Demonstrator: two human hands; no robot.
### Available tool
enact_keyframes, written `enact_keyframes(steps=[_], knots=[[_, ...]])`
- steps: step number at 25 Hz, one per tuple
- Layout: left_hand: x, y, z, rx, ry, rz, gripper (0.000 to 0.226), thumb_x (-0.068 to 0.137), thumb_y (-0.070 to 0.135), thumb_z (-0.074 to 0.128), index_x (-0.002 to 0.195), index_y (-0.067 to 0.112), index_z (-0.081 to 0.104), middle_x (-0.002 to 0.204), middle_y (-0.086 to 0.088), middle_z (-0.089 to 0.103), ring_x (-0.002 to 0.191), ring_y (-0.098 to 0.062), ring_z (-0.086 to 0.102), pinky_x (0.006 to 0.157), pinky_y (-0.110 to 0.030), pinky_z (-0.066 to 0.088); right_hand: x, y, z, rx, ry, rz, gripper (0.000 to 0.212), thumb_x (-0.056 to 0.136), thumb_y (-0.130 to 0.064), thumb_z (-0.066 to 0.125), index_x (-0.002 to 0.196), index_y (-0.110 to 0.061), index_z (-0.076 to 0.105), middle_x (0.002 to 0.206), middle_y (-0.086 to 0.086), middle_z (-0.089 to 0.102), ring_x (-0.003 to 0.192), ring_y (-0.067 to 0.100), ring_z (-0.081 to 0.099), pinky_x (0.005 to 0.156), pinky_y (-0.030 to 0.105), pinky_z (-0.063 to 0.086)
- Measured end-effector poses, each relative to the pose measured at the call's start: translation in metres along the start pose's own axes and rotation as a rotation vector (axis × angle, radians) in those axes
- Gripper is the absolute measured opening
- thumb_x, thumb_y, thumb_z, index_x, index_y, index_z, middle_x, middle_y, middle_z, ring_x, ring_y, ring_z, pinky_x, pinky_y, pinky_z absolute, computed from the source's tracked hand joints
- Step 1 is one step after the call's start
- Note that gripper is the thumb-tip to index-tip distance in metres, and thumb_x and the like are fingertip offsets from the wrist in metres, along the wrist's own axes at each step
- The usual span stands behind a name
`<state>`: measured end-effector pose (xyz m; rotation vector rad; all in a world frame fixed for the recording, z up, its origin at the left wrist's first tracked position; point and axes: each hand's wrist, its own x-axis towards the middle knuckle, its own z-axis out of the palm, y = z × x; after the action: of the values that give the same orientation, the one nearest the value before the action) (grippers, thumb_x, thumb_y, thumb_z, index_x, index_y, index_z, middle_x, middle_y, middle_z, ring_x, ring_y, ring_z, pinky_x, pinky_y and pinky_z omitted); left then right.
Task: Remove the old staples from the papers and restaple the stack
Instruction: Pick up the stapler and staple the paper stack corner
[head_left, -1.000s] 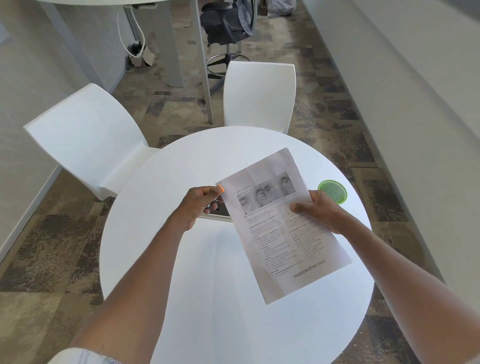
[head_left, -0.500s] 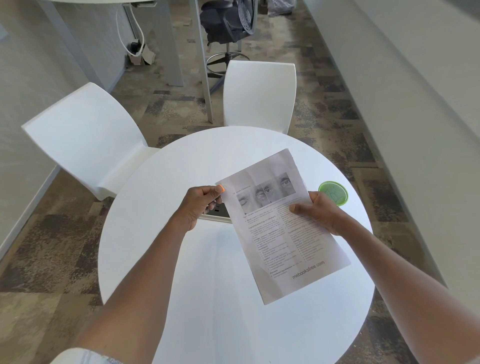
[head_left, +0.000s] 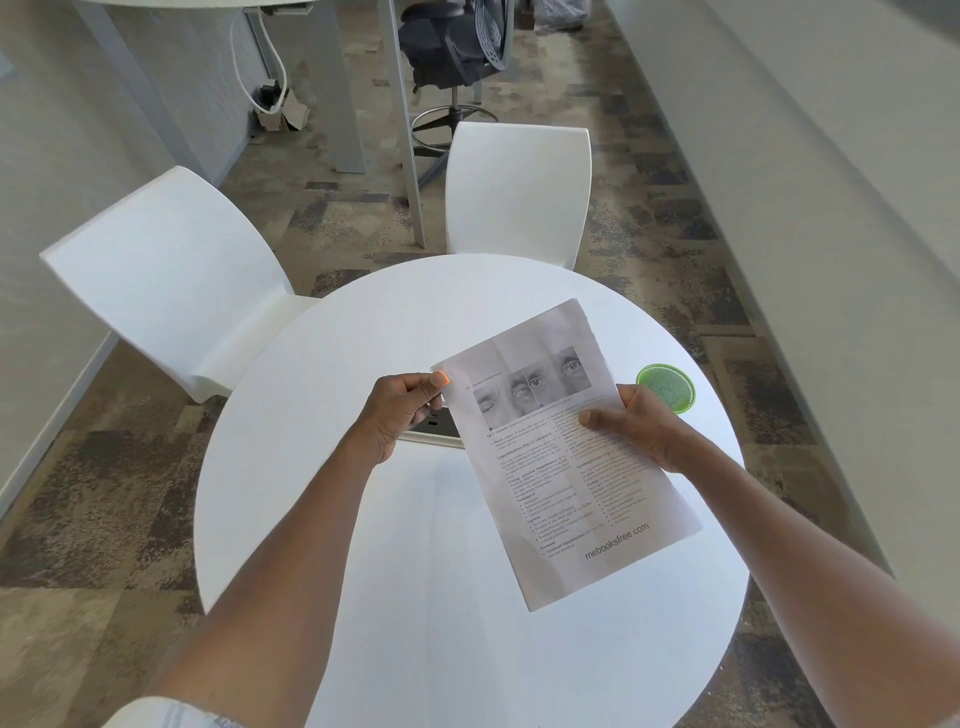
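A printed stack of papers, with eye photos at the top and text below, is held tilted above the round white table. My right hand grips its right edge, thumb on the page. My left hand pinches the top left corner between thumb and fingers; the thumbnail is orange. Whether a staple sits at that corner is too small to tell. No stapler or staple remover shows.
A small green round lid-like object lies on the table past my right hand. A dark outlet panel sits in the tabletop under the papers. Two white chairs stand behind the table.
Almost nothing differs. Both hands keep their grip on the papers, and the stack stays nearly in place.
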<state>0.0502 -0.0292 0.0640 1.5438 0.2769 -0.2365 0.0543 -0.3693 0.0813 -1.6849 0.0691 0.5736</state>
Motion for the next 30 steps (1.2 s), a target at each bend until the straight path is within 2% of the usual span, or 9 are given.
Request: enact_keyframes(steps=[3, 7, 11, 15, 19, 22, 25, 28, 30], knots=[[-0.001, 0.003, 0.001, -0.016, -0.014, -0.006, 0.027, 0.085, 0.044, 0.072, 0.077, 0.019, 0.074, 0.068, 0.003, 0.062, 0.05, -0.013, 0.035, 0.045, -0.016, 0.028, 0.001, 0.0, -0.002, -0.021, 0.014, -0.002, 0.026, 0.078, -0.012, 0.081, 0.1, -0.002, 0.073, 0.094, 0.02, 0.076, 0.077, 0.03, 0.074, 0.073, 0.044, 0.063], [-0.002, 0.007, 0.001, -0.02, -0.076, -0.016, 0.035, 0.078, 0.055, 0.072, 0.081, 0.021, 0.073, 0.079, -0.001, 0.063, 0.054, -0.013, 0.036, 0.046, -0.019, 0.025, 0.0, 0.0, -0.005, 0.009, 0.014, 0.009, 0.036, 0.074, -0.014, 0.086, 0.103, 0.001, 0.072, 0.094, 0.02, 0.077, 0.076, 0.03, 0.074, 0.07, 0.041, 0.063], [-0.003, 0.007, 0.003, -0.011, -0.091, -0.033, 0.041, 0.076, 0.059, 0.071, 0.086, 0.02, 0.074, 0.082, 0.0, 0.063, 0.053, -0.011, 0.038, 0.047, -0.019, 0.024, -0.001, 0.003, -0.006, 0.016, 0.019, 0.006, 0.029, 0.077, -0.011, 0.081, 0.102, 0.001, 0.072, 0.094, 0.02, 0.076, 0.075, 0.029, 0.074, 0.071, 0.041, 0.063], [-0.004, 0.007, 0.004, 0.004, -0.104, -0.039, 0.052, 0.068, 0.069, 0.07, 0.087, 0.021, 0.076, 0.083, 0.001, 0.065, 0.053, -0.011, 0.038, 0.047, -0.019, 0.025, -0.003, 0.004, -0.008, 0.028, 0.017, 0.005, 0.038, 0.074, -0.011, 0.084, 0.105, 0.004, 0.07, 0.091, 0.018, 0.076, 0.073, 0.027, 0.073, 0.067, 0.036, 0.062], [-0.003, 0.004, 0.006, 0.006, -0.11, -0.054, 0.052, 0.067, 0.073, 0.069, 0.084, 0.024, 0.078, 0.082, 0.004, 0.068, 0.052, -0.009, 0.04, 0.047, -0.018, 0.027, -0.005, 0.006, -0.008, 0.042, 0.02, 0.002, 0.027, 0.082, -0.006, 0.077, 0.105, 0.005, 0.07, 0.092, 0.018, 0.077, 0.075, 0.029, 0.074, 0.067, 0.037, 0.062], [-0.005, 0.0, 0.004, 0.027, -0.147, -0.035, 0.043, 0.067, 0.062, 0.08, 0.087, 0.023, 0.078, 0.078, -0.001, 0.062, 0.057, -0.012, 0.039, 0.049, -0.019, 0.03, -0.006, 0.008, -0.008, 0.035, 0.034, 0.013, 0.028, 0.083, -0.005, 0.076, 0.107, 0.007, 0.069, 0.096, 0.022, 0.076, 0.08, 0.032, 0.073, 0.073, 0.042, 0.063], [-0.005, -0.004, 0.003, 0.138, -0.14, 0.001, 0.025, 0.083, 0.032, 0.08, 0.098, 0.013, 0.075, 0.079, -0.011, 0.054, 0.065, -0.019, 0.042, 0.057, -0.026, 0.033, -0.007, 0.012, -0.008, 0.036, 0.043, 0.029, 0.027, 0.084, -0.003, 0.075, 0.109, 0.008, 0.068, 0.104, 0.028, 0.073, 0.088, 0.039, 0.07, 0.084, 0.053, 0.059], [-0.004, -0.007, 0.004, 0.272, -0.135, 0.035, 0.035, 0.093, 0.026, 0.069, 0.1, -0.008, 0.064, 0.071, 0.005, 0.068, 0.061, -0.012, 0.051, 0.057, -0.021, 0.038, -0.008, 0.014, -0.007, 0.034, 0.048, 0.038, 0.026, 0.085, -0.001, 0.073, 0.109, 0.007, 0.068, 0.107, 0.031, 0.072, 0.093, 0.043, 0.069, 0.088, 0.057, 0.057], [-0.004, -0.007, 0.006, 0.318, -0.135, 0.034, 0.039, 0.095, 0.027, 0.068, 0.096, -0.012, 0.059, 0.064, 0.014, 0.068, 0.058, -0.006, 0.052, 0.057, -0.022, 0.038, -0.009, 0.014, -0.006, 0.029, 0.048, 0.039, 0.025, 0.086, -0.001, 0.073, 0.11, 0.006, 0.068, 0.107, 0.031, 0.071, 0.093, 0.044, 0.069, 0.088, 0.057, 0.057]])
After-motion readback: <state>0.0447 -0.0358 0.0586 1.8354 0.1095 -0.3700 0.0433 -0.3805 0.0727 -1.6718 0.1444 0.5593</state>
